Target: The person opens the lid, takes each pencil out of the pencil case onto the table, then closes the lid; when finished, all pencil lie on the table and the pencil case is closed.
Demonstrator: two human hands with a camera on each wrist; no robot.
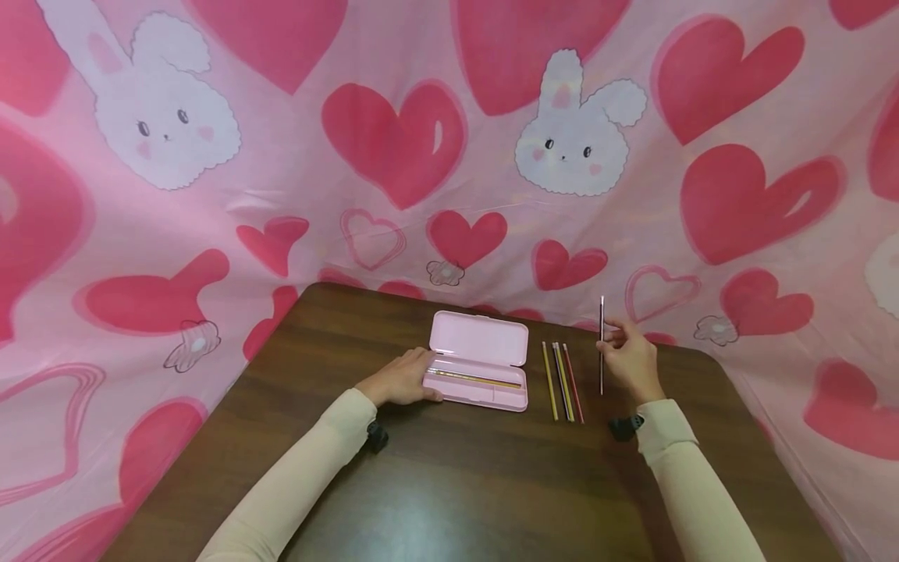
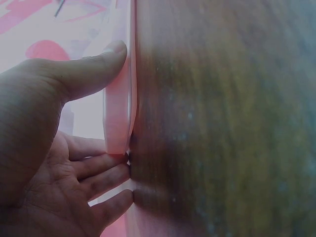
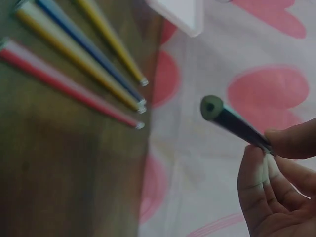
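A pink pencil case [image 1: 477, 400] lies open on the table with its lid [image 1: 479, 337] tipped back. Inside it is a yellow pencil [image 1: 485, 380]. My left hand [image 1: 403, 378] holds the case at its left end; in the left wrist view the thumb [image 2: 94, 71] lies along the case's front wall [image 2: 118, 116] and the fingers reach round the end. To the right of the case, my right hand [image 1: 632, 361] pinches a dark pencil [image 1: 602, 367] between thumb and fingertips. In the right wrist view this pencil's unsharpened end [image 3: 211, 107] points at the camera.
Several pencils lie between the case and my right hand: a yellow pencil [image 1: 550, 382], a dark blue one [image 1: 560, 382] beside another yellow one, and a red pencil [image 1: 573, 384]. The brown wooden table [image 1: 421, 484] meets a pink heart-patterned cloth [image 1: 492, 156] at the back.
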